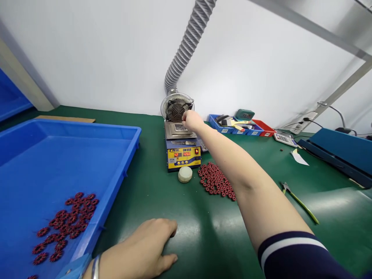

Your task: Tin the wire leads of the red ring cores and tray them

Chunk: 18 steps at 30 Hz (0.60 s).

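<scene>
r hand [192,120] over machine [183,149], l hand [149,246] nr tray [78,162]

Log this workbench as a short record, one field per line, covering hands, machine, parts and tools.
Right hand: over the machine, grip contents hidden
Left hand: by the blue tray, nothing visibly held
Machine: yellow front, red digits lit
Red parts: some in the tray, a pile on the green table
Pliers: on the table, right side
</scene>
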Motion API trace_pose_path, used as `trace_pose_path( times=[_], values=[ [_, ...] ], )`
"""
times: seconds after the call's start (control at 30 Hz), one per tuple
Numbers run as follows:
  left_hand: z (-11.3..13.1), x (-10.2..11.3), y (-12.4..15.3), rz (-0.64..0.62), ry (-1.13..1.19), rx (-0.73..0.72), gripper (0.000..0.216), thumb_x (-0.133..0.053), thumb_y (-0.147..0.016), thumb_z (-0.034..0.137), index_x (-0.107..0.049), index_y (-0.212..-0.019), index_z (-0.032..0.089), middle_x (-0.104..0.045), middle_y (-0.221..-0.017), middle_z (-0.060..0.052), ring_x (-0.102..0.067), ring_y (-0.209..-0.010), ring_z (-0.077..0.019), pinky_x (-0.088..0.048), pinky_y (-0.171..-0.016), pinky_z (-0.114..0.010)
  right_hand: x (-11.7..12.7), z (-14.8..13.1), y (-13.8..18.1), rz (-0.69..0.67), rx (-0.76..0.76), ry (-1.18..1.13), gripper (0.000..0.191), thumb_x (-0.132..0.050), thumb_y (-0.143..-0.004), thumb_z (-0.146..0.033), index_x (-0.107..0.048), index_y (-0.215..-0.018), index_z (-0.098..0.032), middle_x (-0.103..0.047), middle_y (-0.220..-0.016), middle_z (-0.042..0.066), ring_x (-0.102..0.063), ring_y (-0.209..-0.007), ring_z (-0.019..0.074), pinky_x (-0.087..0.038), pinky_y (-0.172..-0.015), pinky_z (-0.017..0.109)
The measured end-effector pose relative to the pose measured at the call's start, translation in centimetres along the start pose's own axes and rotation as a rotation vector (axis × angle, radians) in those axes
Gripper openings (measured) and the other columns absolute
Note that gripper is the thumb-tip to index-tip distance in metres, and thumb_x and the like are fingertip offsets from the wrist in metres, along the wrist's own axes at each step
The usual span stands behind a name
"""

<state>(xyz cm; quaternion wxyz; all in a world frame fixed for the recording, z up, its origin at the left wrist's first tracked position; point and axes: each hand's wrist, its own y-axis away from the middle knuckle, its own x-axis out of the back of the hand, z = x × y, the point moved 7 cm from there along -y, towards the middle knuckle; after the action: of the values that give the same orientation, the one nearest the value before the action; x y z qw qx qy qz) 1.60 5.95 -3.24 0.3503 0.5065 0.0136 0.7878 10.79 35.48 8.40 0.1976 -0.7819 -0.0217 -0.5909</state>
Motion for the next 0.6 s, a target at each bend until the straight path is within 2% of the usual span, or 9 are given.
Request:
trace_pose_path(
  times=[0.37,0.47,0.6],
  values=[
    [-0.2,0.0,-0.1,-0.005,-0.007,-0.001,0.02,-0.059,-0.071,0.037,-0.058,-0.084,0.021,-0.064,-0.085,-0.005,-0.059,-0.079,-0.0246,-0.044,-0.067,-0.032,-0.9,-0.3,0.4,-0.012,-0.005,-0.02,0.021,-0.055,-0.072,-0.008,-0.068,-0.087,-0.013,-0.068,-0.096,0.013,-0.063,-0.092,0.0254,-0.049,-0.085,0.036],
    [-0.3,0.3,-0.3,0.009,0.005,-0.007,0.02,-0.06,-0.07,0.036,-0.058,-0.084,0.022,-0.064,-0.083,-0.004,-0.058,-0.076,-0.023,-0.043,-0.064,-0.03,0.1,-0.3,0.4,0.018,-0.01,-0.084,0.019,-0.056,-0.072,-0.008,-0.068,-0.087,-0.013,-0.068,-0.094,0.012,-0.063,-0.093,0.0252,-0.048,-0.086,0.037],
    [-0.3,0.6,-0.6,0.064,0.057,-0.042,0.02,-0.061,-0.071,0.036,-0.057,-0.084,0.022,-0.062,-0.076,-0.001,-0.056,-0.069,-0.0193,-0.04,-0.061,-0.028,2.5,-0.5,1.7,0.072,0.009,-0.203,0.013,-0.059,-0.075,-0.013,-0.067,-0.085,-0.011,-0.068,-0.089,0.009,-0.063,-0.087,0.0195,-0.049,-0.083,0.033]
  ],
)
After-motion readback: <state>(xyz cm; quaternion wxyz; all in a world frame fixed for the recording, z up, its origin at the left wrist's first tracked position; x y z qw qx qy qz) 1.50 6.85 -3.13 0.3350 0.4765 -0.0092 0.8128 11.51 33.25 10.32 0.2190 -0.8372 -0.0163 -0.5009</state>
